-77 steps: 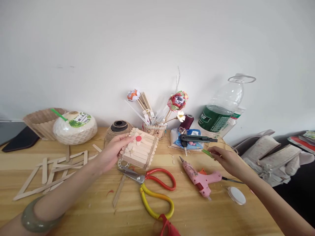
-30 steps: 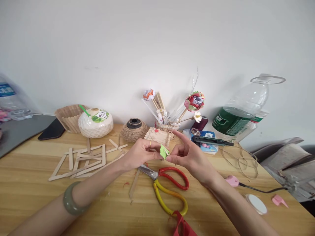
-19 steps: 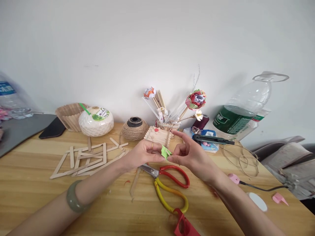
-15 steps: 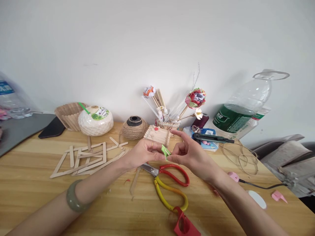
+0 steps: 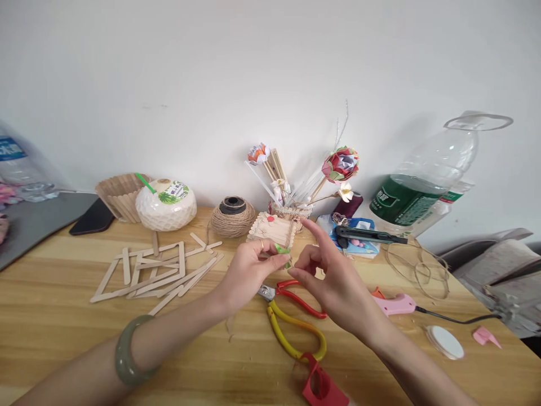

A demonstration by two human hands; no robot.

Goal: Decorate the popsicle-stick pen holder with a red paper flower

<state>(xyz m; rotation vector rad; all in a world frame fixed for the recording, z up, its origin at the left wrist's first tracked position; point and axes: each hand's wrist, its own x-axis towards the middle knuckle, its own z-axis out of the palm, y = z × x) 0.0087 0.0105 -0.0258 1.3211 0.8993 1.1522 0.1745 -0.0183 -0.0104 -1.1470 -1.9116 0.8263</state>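
Between the thumb and fingers of my left hand [image 5: 243, 273] is a small folded piece of green paper [image 5: 280, 248]. My right hand [image 5: 336, 279] meets it from the other side, thumb and bent fingers pinched at its lower edge, index finger stretched upward. Exactly how much paper lies between the right fingertips is hard to see. Below both hands lie scissors [image 5: 276, 310] with one red and one yellow handle, their blades partly hidden by my left hand. A cut red paper scrap [image 5: 327, 390] touches the yellow handle. Just behind the hands is a small craft-stick panel [image 5: 276, 231].
Craft sticks [image 5: 181, 262] lie at left, near a white coconut [image 5: 166, 213] and a twine spool [image 5: 233, 220]. Paper flowers [image 5: 341, 164] stand behind. At right are a utility knife [image 5: 372, 234], a large bottle [image 5: 401, 200], a pink glue gun [image 5: 397, 305] and a white lid [image 5: 447, 341].
The green paper has turned and is more covered by my left fingers. My right hand has shifted slightly right and down. The view has moved a little, showing more of the glue gun.
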